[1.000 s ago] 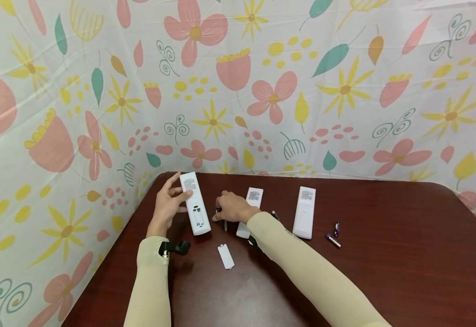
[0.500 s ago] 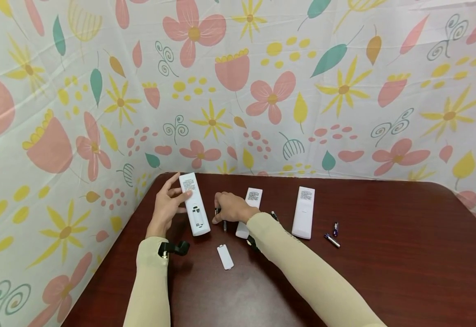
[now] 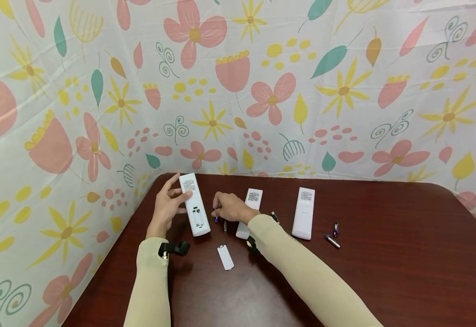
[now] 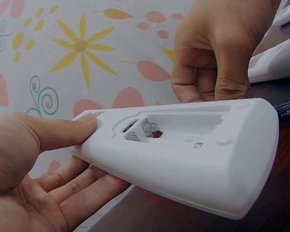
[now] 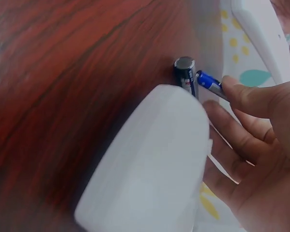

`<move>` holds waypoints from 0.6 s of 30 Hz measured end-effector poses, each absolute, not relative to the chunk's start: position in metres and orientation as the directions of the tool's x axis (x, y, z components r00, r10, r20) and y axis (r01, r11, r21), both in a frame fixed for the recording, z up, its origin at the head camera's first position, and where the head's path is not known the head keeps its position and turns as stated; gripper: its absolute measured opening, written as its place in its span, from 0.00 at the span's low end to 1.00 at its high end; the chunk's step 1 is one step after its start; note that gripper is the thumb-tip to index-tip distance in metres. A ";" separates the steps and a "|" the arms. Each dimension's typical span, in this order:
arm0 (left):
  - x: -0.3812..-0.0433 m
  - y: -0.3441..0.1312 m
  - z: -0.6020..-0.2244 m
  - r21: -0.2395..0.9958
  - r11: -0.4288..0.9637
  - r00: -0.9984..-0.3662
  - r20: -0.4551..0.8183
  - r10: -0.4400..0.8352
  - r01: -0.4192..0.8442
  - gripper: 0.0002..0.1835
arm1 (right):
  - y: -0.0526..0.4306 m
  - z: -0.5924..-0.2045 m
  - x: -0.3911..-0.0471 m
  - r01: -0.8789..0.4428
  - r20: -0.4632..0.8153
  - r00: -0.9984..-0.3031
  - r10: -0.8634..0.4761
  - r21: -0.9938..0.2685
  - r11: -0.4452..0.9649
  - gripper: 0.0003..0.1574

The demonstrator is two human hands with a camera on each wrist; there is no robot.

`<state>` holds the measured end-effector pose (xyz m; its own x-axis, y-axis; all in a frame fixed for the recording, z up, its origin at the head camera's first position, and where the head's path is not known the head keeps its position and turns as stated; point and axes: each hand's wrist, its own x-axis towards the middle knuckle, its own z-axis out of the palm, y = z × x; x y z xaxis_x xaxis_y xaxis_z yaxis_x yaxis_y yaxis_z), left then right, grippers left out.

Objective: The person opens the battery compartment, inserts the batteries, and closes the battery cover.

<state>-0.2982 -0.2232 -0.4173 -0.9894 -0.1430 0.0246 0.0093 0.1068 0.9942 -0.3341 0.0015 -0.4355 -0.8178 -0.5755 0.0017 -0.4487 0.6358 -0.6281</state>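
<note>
My left hand (image 3: pixel 164 206) holds a white remote control (image 3: pixel 194 196) with its back towards me, thumb across the upper part and fingers beneath. Its battery compartment (image 4: pixel 183 131) is uncovered and has no battery in it; metal springs show at one end. Just right of the remote, my right hand (image 3: pixel 231 208) pinches a blue battery (image 5: pixel 211 83) between thumb and fingertips. A second battery (image 5: pixel 185 72) lies on the table close to those fingertips. The loose white battery cover (image 3: pixel 225 257) lies nearer to me, below the raised remote.
Another white remote (image 3: pixel 243 230) lies partly under my right forearm. A third remote (image 3: pixel 303 215) lies further right, with two batteries (image 3: pixel 332 240) beside it. One more battery (image 3: pixel 275 216) shows near my right sleeve. A patterned cloth (image 3: pixel 270 136) hangs behind the table.
My right hand has shifted slightly left, and the blue end of its battery now shows below the fingers. The left hand and its remote stay almost still.
</note>
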 end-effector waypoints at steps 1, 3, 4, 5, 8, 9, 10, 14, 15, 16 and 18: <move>-0.298 -0.223 -0.417 0.994 0.107 -0.989 0.024 -0.144 0.009 0.41 | 0.002 -0.435 -0.334 -0.446 0.006 -0.816 -0.578 -0.643 0.623 0.07; -0.298 -0.223 -0.417 0.994 0.106 -0.989 0.021 -0.147 0.005 0.41 | 0.002 -0.435 -0.334 -0.436 0.016 -0.816 -0.578 -0.674 0.596 0.06; -0.298 -0.223 -0.417 0.994 0.106 -0.989 0.020 -0.149 0.004 0.41 | 0.002 -0.434 -0.334 -0.430 0.022 -0.819 -0.573 -0.685 0.588 0.06; -0.298 -0.223 -0.417 0.994 0.107 -0.988 0.020 -0.150 0.004 0.41 | 0.003 -0.433 -0.334 -0.422 0.027 -0.824 -0.567 -0.696 0.580 0.06; -0.299 -0.223 -0.418 0.994 0.107 -0.988 0.022 -0.152 0.005 0.41 | 0.004 -0.431 -0.333 -0.398 0.050 -0.842 -0.537 -0.730 0.556 0.07; -0.299 -0.224 -0.418 0.994 0.106 -0.988 0.023 -0.152 0.007 0.41 | 0.005 -0.430 -0.333 -0.391 0.058 -0.848 -0.528 -0.741 0.546 0.07; -0.299 -0.224 -0.418 0.995 0.103 -0.988 0.024 -0.152 0.008 0.41 | 0.006 -0.430 -0.332 -0.385 0.067 -0.852 -0.519 -0.751 0.536 0.07; -0.300 -0.223 -0.419 0.995 0.095 -0.989 0.031 -0.147 0.017 0.41 | 0.008 -0.427 -0.327 -0.350 0.091 -0.869 -0.486 -0.808 0.474 0.06; -0.300 -0.223 -0.419 0.996 0.091 -0.989 0.032 -0.146 0.018 0.41 | 0.008 -0.427 -0.326 -0.341 0.097 -0.873 -0.479 -0.822 0.456 0.06; -0.300 -0.223 -0.418 0.996 0.088 -0.989 0.032 -0.145 0.020 0.41 | 0.008 -0.427 -0.325 -0.332 0.102 -0.877 -0.470 -0.835 0.439 0.06; -0.300 -0.223 -0.419 0.996 0.090 -0.989 0.032 -0.144 0.019 0.41 | 0.009 -0.426 -0.321 -0.317 0.111 -0.883 -0.457 -0.858 0.405 0.07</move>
<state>-0.3004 -0.2225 -0.4186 -0.9890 -0.1440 0.0324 0.0195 0.0902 0.9957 -0.3215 0.0090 -0.4262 -0.8828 -0.4565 0.1107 -0.3168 0.4047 -0.8578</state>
